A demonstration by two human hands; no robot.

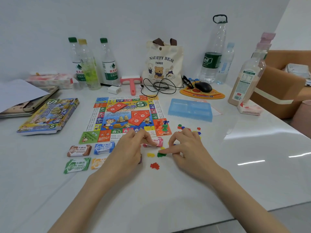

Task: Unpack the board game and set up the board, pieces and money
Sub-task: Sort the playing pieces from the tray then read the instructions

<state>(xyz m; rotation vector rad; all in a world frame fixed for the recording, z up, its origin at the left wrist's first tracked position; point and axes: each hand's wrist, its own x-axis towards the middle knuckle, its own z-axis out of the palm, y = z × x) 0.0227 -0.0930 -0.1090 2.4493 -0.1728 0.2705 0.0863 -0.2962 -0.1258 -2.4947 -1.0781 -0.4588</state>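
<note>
5 money stacks (79,150), 3 piece piles (154,165) (yellow, green, red). L hand (129,148) pinches pink stack (156,142). R hand (186,147) index touches green pile (161,155); rest curled, grip unclear.

Bright, even light falls from overhead, and the white wall (117,17) carries no hard shadow. The glossy tabletop (252,179) throws the light back as thin white streaks of glare toward its right edge and a broad pale sheen near its far right corner. My left hand (127,148) and right hand (186,147) cast only faint, soft shadows just beneath them. The wide lens bends things: the tabletop's near edge bows, and the beige drink bottle (247,76) at the right edge leans inward. Everything is slightly soft. Small print on the game board (124,115) will not read, the pink banknotes (155,142) pinched in my left fingers are smeared, and the cardboard box (282,78) beyond the right edge is blurred.
</note>
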